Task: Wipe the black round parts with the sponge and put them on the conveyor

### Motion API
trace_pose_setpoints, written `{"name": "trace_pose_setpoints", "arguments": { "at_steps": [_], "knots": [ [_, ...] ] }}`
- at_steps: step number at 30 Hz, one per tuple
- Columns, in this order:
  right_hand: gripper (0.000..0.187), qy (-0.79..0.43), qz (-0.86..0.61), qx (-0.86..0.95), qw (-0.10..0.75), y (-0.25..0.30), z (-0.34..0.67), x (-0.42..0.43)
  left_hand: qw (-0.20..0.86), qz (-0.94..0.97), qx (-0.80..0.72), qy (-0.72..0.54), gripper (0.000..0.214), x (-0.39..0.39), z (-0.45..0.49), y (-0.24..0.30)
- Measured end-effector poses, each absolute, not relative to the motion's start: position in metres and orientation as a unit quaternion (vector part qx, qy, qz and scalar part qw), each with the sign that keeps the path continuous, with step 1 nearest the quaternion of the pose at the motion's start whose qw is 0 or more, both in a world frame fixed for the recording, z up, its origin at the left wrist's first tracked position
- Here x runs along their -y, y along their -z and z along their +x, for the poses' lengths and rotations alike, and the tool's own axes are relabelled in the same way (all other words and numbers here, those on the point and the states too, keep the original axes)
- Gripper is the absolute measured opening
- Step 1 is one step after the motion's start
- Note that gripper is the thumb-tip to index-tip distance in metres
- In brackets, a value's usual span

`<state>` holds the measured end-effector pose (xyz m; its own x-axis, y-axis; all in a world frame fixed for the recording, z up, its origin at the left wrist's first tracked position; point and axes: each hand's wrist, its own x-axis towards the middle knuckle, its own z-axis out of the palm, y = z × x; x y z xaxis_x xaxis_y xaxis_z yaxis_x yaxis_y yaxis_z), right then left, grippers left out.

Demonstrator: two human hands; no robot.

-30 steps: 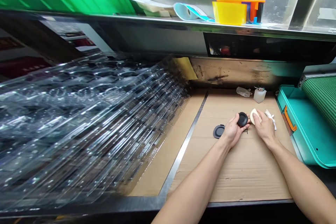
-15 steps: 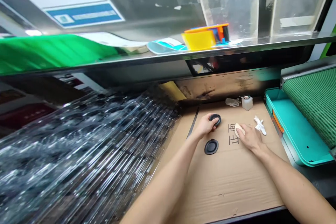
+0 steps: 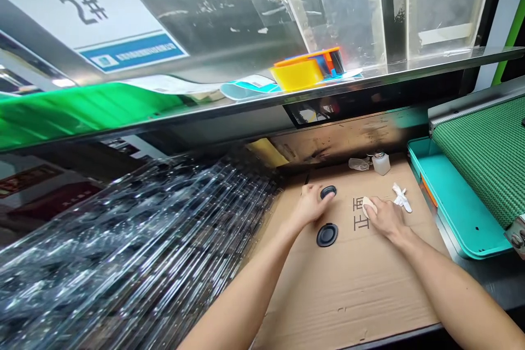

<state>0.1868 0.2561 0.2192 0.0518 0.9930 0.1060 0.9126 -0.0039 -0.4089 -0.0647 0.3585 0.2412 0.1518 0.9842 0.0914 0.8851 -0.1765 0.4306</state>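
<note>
My left hand [image 3: 314, 203] is shut on a round black rubber disc [image 3: 328, 192], its fingers covering the near edge. A second black disc [image 3: 327, 234] lies flat on the cardboard sheet [image 3: 348, 290] just below that hand. My right hand [image 3: 388, 220] grips a cream-coloured sponge [image 3: 369, 206] against the cardboard, close to printed dark characters [image 3: 361, 214]. The hands are apart, with the printed characters and the sponge between them. A small white twist of cloth [image 3: 402, 197] lies just beyond my right hand.
A small white bottle [image 3: 381, 163] and a crumpled plastic bag [image 3: 359, 164] stand at the back of the cardboard. A stack of transparent plastic trays [image 3: 123, 246] fills the left. A teal tray [image 3: 455, 202] and green mesh belt [image 3: 484, 158] lie right.
My hands have moved apart, with the left carrying its disc away from the sponge. The view has swung and tilted, showing more of the sign above. The second disc stays on the cardboard.
</note>
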Motion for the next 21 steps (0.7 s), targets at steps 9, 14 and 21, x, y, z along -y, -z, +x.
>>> {"name": "trace_pose_setpoints", "arguments": {
  "at_steps": [9, 14, 21],
  "knots": [
    [0.042, -0.106, -0.699, 0.683, 0.184, -0.220, 0.188, -0.257, 0.132, 0.822, -0.547, -0.089, 0.054, -0.244, -0.077, -0.234],
    [0.042, -0.112, -0.696, 0.684, 0.185, -0.218, 0.187, -0.258, 0.224, 0.845, -0.481, -0.065, 0.066, -0.246, -0.103, -0.247],
    [0.043, -0.124, -0.694, 0.683, 0.190, -0.220, 0.186, -0.258, 0.210, 0.849, -0.479, -0.078, 0.069, -0.279, -0.092, -0.258]
  ]
}}
